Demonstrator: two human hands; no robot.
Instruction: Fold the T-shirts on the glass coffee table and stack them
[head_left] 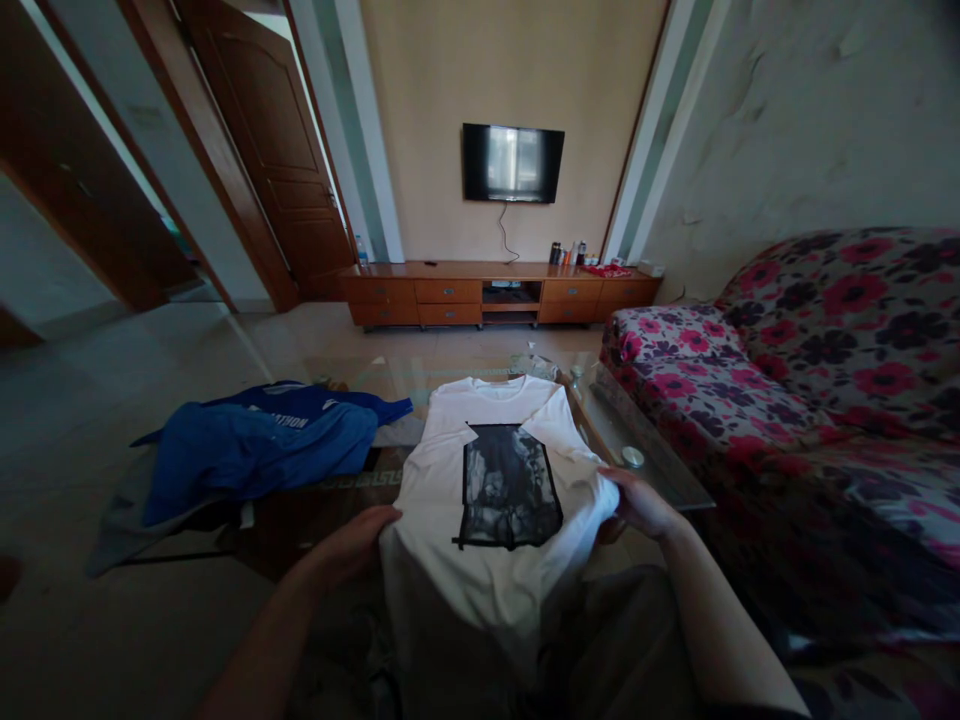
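The left hand (366, 540) and right hand (641, 505) each pinch a side edge of the white graphic T-shirt (502, 495), spread between and ahead of them, so even outward tension should best smooth its sagging lower part.

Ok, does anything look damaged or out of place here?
On the right, the wall above the floral sofa looks damaged, with cracks and apparently flaking patches. The blue clothes also lie rumpled, beside the spread-out white T-shirt.
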